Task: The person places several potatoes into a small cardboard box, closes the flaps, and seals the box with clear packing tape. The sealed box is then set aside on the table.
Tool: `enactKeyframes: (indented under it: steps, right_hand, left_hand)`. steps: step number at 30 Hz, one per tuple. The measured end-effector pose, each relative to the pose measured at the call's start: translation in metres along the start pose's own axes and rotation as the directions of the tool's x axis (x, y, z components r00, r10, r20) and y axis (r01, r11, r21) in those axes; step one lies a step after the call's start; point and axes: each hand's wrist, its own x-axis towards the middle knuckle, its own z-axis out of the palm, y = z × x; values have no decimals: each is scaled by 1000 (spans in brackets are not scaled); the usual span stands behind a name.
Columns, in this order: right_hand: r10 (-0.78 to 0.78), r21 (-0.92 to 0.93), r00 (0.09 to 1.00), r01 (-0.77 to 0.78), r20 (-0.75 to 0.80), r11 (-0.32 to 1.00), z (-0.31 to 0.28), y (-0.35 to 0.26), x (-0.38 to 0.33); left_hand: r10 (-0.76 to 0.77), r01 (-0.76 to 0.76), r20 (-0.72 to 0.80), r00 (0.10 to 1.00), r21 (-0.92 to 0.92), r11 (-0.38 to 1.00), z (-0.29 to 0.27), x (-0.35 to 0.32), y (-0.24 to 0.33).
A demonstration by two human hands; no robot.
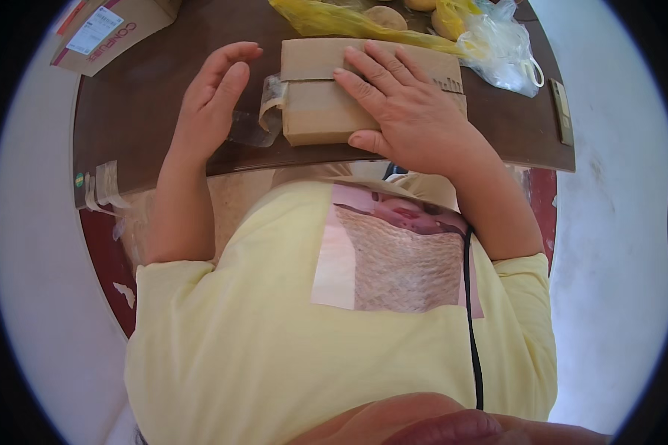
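Observation:
A small closed cardboard box (315,111) lies near the front edge of the dark brown table. My right hand (401,104) rests flat on its top with the fingers spread, covering part of the right half. To the left of the box my left hand (214,104) is raised with slightly curved fingers, holding nothing and apart from the box. A piece of clear tape (273,100) sticks out from the box's left side, its lower end curling. Beside it on the table is another clear, glossy strip (251,130).
A larger cardboard box (115,33) with a white label stands at the far left. At the back lie a yellow plastic bag (334,21), round tan items (386,18) and a whitish plastic bag (505,55). A phone (561,111) lies by the right edge. Tape strips (105,184) hang at the table's left corner.

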Motion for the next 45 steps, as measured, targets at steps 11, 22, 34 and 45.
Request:
enactKeyframes:
  steps: [11,22,34,45]
  right_hand:
    - [13,-21,999,-13,29,1000,-3,-3,1]
    - [-3,-31,1000,3,15,1000,-2,-1,0]
    - [-1,-24,1000,1,11,1000,0,-1,0]
    - [3,-20,1000,-3,10,1000,-1,-3,1]
  left_hand:
    - [-343,415,283,896,-259,872,2,7,1]
    - [-519,591,415,747,-58,805,-35,19,-4]
    - [-453,448,459,764,128,885,-68,34,8]
    - [-518,483,544,659,221,847,-119,33,2]
